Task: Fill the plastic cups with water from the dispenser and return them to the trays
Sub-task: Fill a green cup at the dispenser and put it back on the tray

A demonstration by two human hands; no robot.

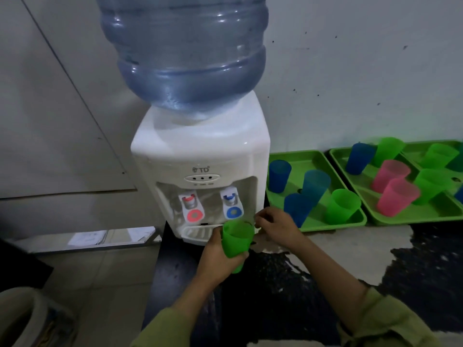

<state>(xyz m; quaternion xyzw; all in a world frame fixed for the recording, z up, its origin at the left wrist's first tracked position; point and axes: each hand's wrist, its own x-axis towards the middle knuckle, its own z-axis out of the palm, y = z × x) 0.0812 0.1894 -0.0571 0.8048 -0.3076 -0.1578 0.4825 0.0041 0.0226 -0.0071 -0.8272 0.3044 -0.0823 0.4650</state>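
Observation:
My left hand (217, 257) grips a green plastic cup (235, 240), held upright just in front of the drip tray (198, 234) of the white water dispenser (200, 151). The cup sits a little below the blue tap (232, 204); a red tap (191, 207) is to its left. My right hand (275, 227) hovers beside the cup's rim with fingers loosely curled and holds nothing. Whether the cup has water in it cannot be seen. A big blue bottle (185, 53) tops the dispenser.
Two green trays (304, 159) (426, 215) lie on the dark counter to the right, carrying several blue, green and pink cups. The wall rises right behind them. Left of the dispenser the counter ends; a lower ledge with papers (110, 237) lies there.

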